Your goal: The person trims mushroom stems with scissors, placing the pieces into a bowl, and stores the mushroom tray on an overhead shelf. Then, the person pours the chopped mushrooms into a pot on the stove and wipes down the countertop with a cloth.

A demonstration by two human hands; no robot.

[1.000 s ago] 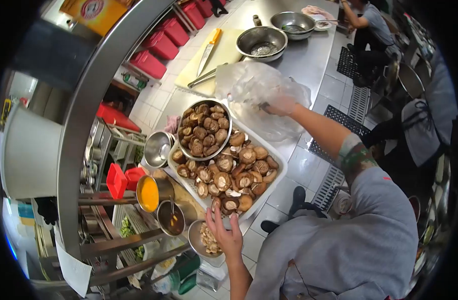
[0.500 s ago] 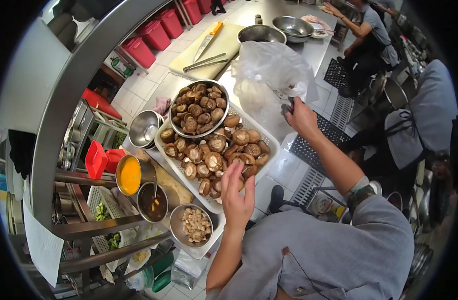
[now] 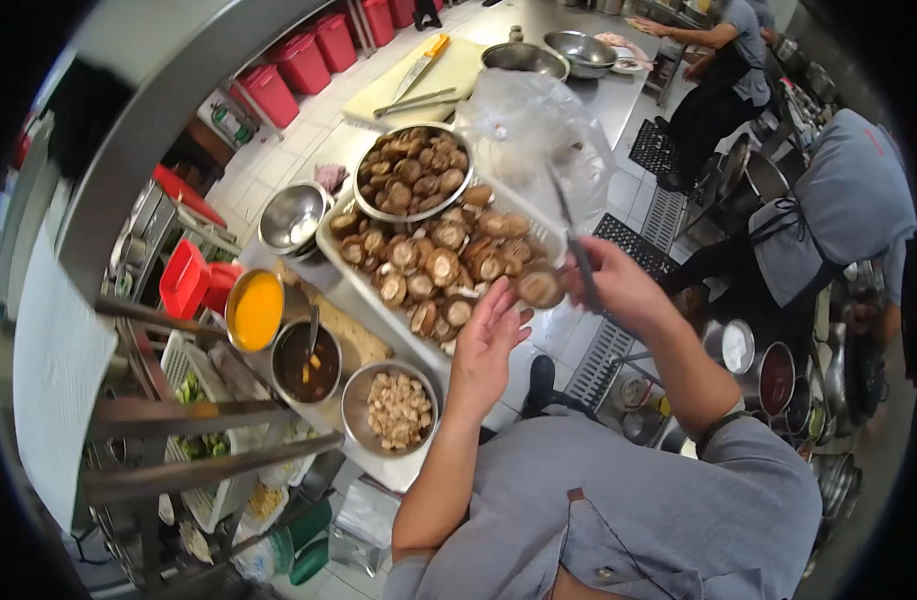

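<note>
We see the right hand [image 3: 622, 287] closed round a knife [image 3: 583, 272] and the left hand [image 3: 486, 345] at a mushroom [image 3: 541, 287] near the tray's [image 3: 549, 234] edge, its pinch unclear; the step, we judge, is bringing mushroom to blade, calling for steady fingers.

Left forearm [image 3: 444, 480]: yours, bare, up from 6 o'clock, angled toward 1.
Left hand [image 3: 487, 350]: near the centre of your view, fingers loosely bent, tips toward 1 o'clock, thumb spread toward 2.
Right forearm [image 3: 691, 365]: slants in from your 4 o'clock, elbow bent.
Right hand [image 3: 621, 285]: near your left, at its 2 o'clock, fingers curled in a grip.
</note>
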